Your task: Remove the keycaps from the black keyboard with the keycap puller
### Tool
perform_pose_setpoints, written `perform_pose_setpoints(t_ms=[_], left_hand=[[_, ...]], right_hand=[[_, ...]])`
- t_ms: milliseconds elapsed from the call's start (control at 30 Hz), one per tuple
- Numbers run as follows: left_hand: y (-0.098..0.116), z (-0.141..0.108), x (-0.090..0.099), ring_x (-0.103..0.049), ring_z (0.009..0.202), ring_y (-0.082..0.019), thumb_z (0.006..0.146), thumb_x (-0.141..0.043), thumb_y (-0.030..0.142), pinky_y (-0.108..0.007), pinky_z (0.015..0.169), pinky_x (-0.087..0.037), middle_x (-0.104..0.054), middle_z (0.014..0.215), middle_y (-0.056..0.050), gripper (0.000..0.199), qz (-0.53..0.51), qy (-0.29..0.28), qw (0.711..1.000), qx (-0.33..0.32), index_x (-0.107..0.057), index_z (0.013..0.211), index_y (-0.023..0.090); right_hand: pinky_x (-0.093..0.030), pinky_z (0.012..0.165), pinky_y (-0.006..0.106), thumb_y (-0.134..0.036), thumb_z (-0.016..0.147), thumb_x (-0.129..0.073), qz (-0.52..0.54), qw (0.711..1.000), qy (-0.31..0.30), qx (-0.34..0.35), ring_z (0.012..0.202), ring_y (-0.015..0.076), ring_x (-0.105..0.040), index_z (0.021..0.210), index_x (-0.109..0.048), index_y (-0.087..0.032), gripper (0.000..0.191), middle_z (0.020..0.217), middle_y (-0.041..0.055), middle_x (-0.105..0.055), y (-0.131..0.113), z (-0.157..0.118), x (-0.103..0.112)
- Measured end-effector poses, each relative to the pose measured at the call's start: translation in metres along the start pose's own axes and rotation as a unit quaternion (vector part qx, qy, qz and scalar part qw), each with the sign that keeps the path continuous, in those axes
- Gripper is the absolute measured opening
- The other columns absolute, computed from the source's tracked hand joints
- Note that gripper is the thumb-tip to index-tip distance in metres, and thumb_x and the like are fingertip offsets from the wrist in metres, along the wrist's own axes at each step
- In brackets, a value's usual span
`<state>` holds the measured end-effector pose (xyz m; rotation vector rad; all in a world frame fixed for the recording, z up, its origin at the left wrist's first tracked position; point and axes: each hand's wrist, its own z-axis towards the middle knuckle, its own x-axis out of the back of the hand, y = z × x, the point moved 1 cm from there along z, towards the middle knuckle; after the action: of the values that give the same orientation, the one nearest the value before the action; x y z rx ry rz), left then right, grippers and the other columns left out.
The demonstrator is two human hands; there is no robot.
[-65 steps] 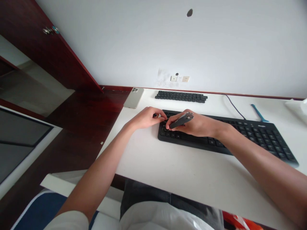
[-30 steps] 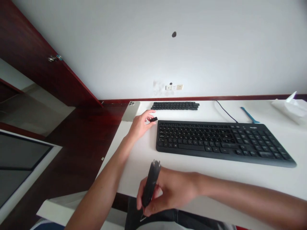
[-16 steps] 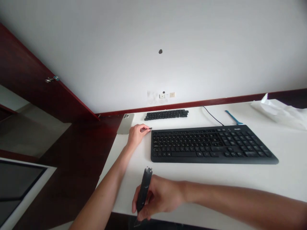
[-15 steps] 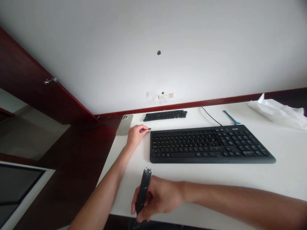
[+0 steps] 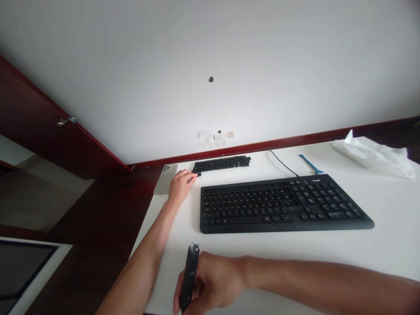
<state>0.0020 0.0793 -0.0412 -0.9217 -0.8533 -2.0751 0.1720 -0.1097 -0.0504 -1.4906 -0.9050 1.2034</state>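
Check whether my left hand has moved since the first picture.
Yes: your left hand has moved off the left end of the keyboard, toward the loose keycaps.

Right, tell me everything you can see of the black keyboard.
The keyboard is a wide black slab, seemingly plastic, lying flat on the white desk. Much of its letter area shows bare sockets without caps; the space bar and number pad have theirs. A pale, illegible logo marks its top right; a cable leaves its back edge. Neither the left hand nor the right hand touches it.

Phone (image 5: 163,181) nr desk (image 5: 295,245) L edge; crumpled wht sheet (image 5: 374,157) R; skts (image 5: 224,136) on wall (image 5: 278,78); dk-red door (image 5: 72,144) far L.
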Motion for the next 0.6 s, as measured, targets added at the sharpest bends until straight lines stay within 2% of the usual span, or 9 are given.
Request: perform_pose_setpoints(t_ms=[200, 333, 600], left_hand=[[0.002, 0.003, 0.004, -0.067, 0.097, -0.021, 0.097, -0.068, 0.021, -0.033, 0.087, -0.053, -0.074, 0.100, -0.003, 0.013, 0.035, -0.008, 0.998, 0.044, -0.079, 0.102, 0.027], [0.003, 0.002, 0.006, -0.068, 0.097, -0.021, 0.095, -0.069, 0.022, -0.032, 0.087, -0.053, -0.073, 0.100, -0.003, 0.013, 0.028, -0.012, 0.997, 0.068, -0.079, 0.101, 0.027], [-0.002, -0.004, 0.012, -0.068, 0.099, -0.022, 0.089, -0.078, 0.028, -0.032, 0.083, -0.052, -0.073, 0.102, -0.002, 0.007, 0.029, 0.004, 0.994, 0.105, -0.078, 0.096, 0.027]], right_hand=[[-0.053, 0.068, 0.017, -0.048, 0.060, -0.098, 0.002, 1.000, -0.001, -0.004, 0.074, 0.0111, -0.063, 0.109, -0.080, -0.015, 0.062, 0.082, -0.0002, -0.068, -0.001, 0.000, 0.001], [-0.055, 0.068, 0.018, -0.048, 0.058, -0.099, 0.040, 0.999, -0.008, -0.024, 0.070, 0.0103, -0.064, 0.111, -0.079, -0.015, 0.065, 0.080, -0.0007, -0.068, 0.003, 0.002, 0.000], [-0.056, 0.066, 0.016, -0.047, 0.051, -0.102, 0.086, 0.995, -0.007, -0.053, 0.068, 0.0089, -0.066, 0.106, -0.078, -0.013, 0.069, 0.082, 0.0001, -0.071, -0.001, 0.001, 0.000]])
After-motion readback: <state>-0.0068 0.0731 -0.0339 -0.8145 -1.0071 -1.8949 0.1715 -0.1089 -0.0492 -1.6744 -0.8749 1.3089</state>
